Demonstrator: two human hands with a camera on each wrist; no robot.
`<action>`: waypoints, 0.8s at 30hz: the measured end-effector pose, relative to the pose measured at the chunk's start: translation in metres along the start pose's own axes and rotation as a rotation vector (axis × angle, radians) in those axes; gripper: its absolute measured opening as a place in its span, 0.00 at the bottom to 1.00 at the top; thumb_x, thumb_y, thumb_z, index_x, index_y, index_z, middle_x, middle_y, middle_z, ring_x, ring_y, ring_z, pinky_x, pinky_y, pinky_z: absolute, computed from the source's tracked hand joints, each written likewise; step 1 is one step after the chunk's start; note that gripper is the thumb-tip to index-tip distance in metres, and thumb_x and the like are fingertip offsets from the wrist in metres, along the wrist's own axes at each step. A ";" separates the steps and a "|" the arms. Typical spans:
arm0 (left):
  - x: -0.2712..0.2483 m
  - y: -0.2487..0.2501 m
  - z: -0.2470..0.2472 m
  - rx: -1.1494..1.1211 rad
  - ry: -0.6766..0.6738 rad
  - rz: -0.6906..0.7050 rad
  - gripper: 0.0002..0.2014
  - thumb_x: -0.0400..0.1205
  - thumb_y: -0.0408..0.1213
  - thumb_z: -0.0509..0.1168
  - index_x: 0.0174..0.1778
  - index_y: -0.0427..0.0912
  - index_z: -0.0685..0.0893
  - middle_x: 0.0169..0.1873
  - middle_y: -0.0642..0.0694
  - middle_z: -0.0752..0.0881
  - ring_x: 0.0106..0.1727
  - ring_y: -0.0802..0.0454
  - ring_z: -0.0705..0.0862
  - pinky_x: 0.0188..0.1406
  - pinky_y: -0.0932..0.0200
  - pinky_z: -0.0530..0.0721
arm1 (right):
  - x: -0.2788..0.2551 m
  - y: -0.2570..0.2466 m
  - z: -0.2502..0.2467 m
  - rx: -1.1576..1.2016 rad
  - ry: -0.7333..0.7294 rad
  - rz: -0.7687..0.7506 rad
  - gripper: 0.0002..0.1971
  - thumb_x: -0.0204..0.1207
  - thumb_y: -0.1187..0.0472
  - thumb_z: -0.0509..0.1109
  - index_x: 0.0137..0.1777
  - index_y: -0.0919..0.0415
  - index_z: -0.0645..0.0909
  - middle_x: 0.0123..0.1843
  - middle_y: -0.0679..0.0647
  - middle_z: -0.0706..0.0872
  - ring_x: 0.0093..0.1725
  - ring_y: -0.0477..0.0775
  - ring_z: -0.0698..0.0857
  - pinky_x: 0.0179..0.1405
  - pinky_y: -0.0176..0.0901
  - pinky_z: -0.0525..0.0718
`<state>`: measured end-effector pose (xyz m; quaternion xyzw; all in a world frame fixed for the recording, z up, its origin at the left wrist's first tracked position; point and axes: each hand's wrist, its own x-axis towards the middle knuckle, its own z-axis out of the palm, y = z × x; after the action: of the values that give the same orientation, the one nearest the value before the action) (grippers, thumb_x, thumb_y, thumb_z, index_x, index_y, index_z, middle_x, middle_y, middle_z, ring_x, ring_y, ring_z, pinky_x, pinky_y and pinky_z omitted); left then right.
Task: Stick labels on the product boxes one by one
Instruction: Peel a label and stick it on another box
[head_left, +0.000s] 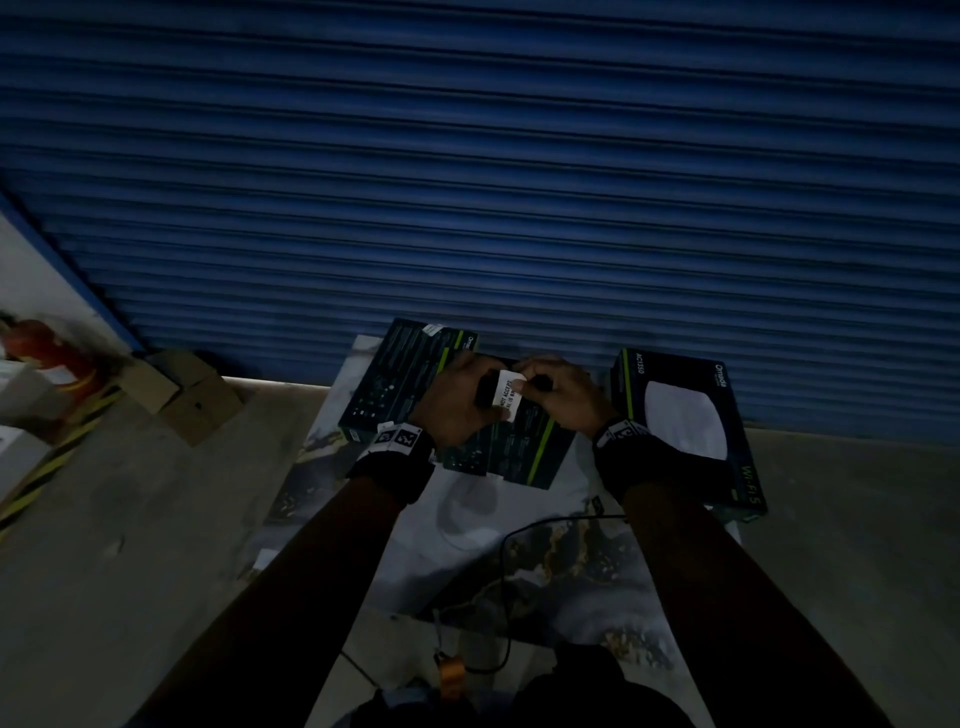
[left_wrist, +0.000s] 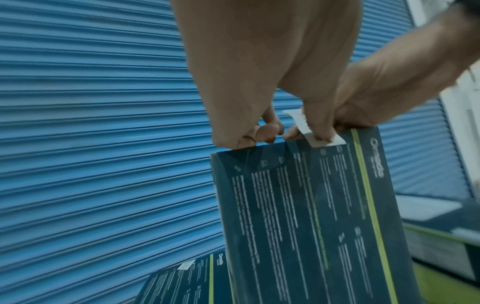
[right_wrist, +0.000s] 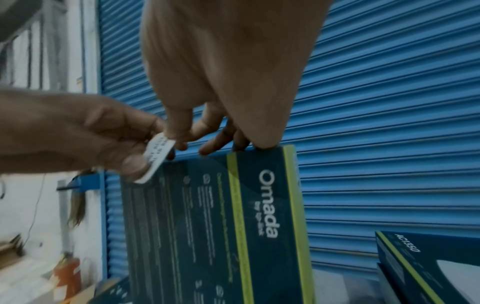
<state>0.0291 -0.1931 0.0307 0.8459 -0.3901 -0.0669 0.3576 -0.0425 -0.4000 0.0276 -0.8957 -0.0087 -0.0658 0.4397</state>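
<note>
Both hands meet over the far edge of a dark teal product box (head_left: 524, 452) with a green stripe, seen close in the left wrist view (left_wrist: 311, 216) and the right wrist view (right_wrist: 221, 226). Between them is a small white printed label (head_left: 508, 396). My left hand (head_left: 493, 402) pinches the label (right_wrist: 155, 160) with its thumb. My right hand (head_left: 524, 387) pinches its upper end. The label's lower corner (left_wrist: 327, 142) sits at the box's top edge; whether it is stuck down is unclear. A second box (head_left: 410, 374) at the left carries a white label (head_left: 434, 328).
A third box (head_left: 685, 426) with a white disc picture lies at the right. All rest on a marbled sheet (head_left: 467, 545) crossed by a black cable (head_left: 519, 540). A blue roller shutter (head_left: 467, 182) stands behind. Cardboard boxes (head_left: 182, 395) and a red extinguisher (head_left: 52, 353) sit at the left.
</note>
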 end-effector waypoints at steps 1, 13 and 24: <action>0.001 0.000 0.000 0.012 0.001 -0.008 0.32 0.72 0.42 0.83 0.72 0.46 0.81 0.62 0.44 0.79 0.62 0.45 0.82 0.64 0.47 0.83 | 0.001 0.001 0.002 -0.012 0.021 -0.004 0.07 0.82 0.61 0.75 0.54 0.65 0.90 0.65 0.56 0.86 0.65 0.47 0.81 0.69 0.33 0.75; 0.013 -0.005 0.003 0.124 -0.014 0.003 0.29 0.70 0.43 0.84 0.65 0.43 0.84 0.63 0.42 0.81 0.60 0.41 0.84 0.60 0.42 0.86 | 0.005 0.004 0.003 -0.052 0.082 -0.024 0.07 0.83 0.65 0.73 0.49 0.72 0.85 0.61 0.63 0.86 0.60 0.58 0.85 0.59 0.22 0.74; 0.020 -0.005 0.002 0.156 -0.054 -0.020 0.30 0.71 0.45 0.84 0.66 0.42 0.82 0.64 0.41 0.77 0.58 0.37 0.84 0.56 0.40 0.86 | 0.014 0.012 0.004 -0.092 0.101 -0.048 0.04 0.81 0.64 0.75 0.48 0.66 0.86 0.52 0.61 0.86 0.51 0.59 0.86 0.56 0.55 0.85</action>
<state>0.0453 -0.2057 0.0294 0.8730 -0.3949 -0.0625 0.2792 -0.0275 -0.4045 0.0178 -0.9101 -0.0050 -0.1218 0.3962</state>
